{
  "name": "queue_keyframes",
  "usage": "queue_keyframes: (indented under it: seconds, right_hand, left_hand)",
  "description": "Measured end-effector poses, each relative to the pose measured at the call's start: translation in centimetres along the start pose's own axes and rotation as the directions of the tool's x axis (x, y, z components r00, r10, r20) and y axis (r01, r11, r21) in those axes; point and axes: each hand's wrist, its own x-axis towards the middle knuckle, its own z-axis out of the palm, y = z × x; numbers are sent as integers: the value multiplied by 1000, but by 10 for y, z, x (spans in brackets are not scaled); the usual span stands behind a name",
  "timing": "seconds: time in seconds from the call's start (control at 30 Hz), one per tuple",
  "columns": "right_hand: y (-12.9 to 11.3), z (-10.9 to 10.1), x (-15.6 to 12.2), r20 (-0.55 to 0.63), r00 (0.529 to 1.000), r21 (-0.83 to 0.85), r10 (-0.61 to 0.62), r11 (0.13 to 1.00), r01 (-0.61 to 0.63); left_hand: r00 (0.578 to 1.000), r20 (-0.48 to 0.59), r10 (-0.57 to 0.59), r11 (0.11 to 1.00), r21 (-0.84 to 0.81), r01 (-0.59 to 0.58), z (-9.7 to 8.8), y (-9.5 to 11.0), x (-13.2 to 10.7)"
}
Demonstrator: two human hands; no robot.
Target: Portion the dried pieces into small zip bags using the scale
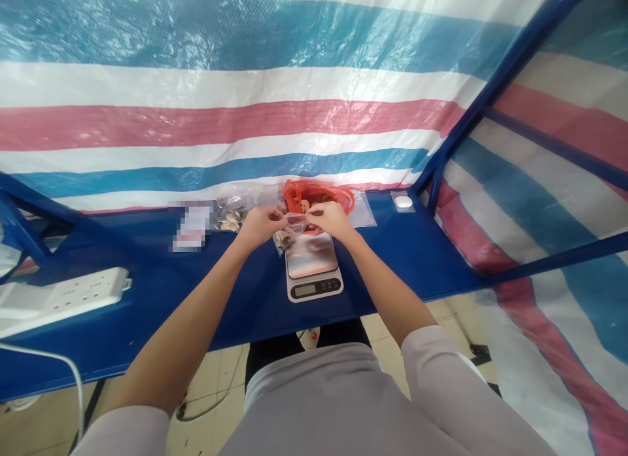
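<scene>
Around: a blue counter (255,299) runs under both hands, walled by a striped blue, white and red woven tarp (220,50) on a blue steel frame (490,70); cream floor tiles (441,315) show below its front edge.

Left hand: (262,226) closed in a pinch on one upper corner of a clear plastic bag (294,224).

Right hand: (330,220) also pinched shut, on the bag's other side, fingertips almost meeting the left hand's.

Bag: thin, glossy and limp, hanging between the hands, with pale tan pieces (283,239) gathered low in it, on the left hand's side; their exact kind is too small to tell.

Below the hands: a digital kitchen scale (314,287) with a shiny, reflective platform and a dark display, directly under the right hand.

Beyond the hands: a crumpled red plastic bag (300,195) sits just behind them, on a flat clear sleeve (364,210).

Left of the left hand: more clear bags (230,217) holding similar tan pieces lie beside a pixelated label (191,227), with a white power strip (63,299) farther along.

Right of the right hand: a small white object (403,202) lies well apart, near the frame.
</scene>
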Motion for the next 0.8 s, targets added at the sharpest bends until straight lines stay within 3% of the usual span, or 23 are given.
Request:
queue_keyframes:
  seconds: [0.2,0.27,0.4,0.47,0.67,0.8]
  right_hand:
    - [-1,-5,4,70,996,-67,-61,996,65]
    - [-1,-4,6,61,994,-63,-93,993,97]
    - [3,-5,9,95,986,0,-137,990,138]
    - [3,-6,11,120,981,51,-150,988,145]
    - [-9,-16,15,171,972,250,-160,961,114]
    - [-18,-25,16,140,982,283,-123,956,80]
  left_hand:
    - [999,22,34,978,205,-38,-20,-2,7]
    - [998,35,52,985,160,-57,-21,-5,6]
    - [979,136,155,980,-147,-135,-17,-18,2]
    - [962,169,215,962,-206,-179,-15,-24,3]
    - [912,350,213,977,-102,-189,-16,-28,15]
    - [908,384,169,985,-29,-171,-21,-22,20]
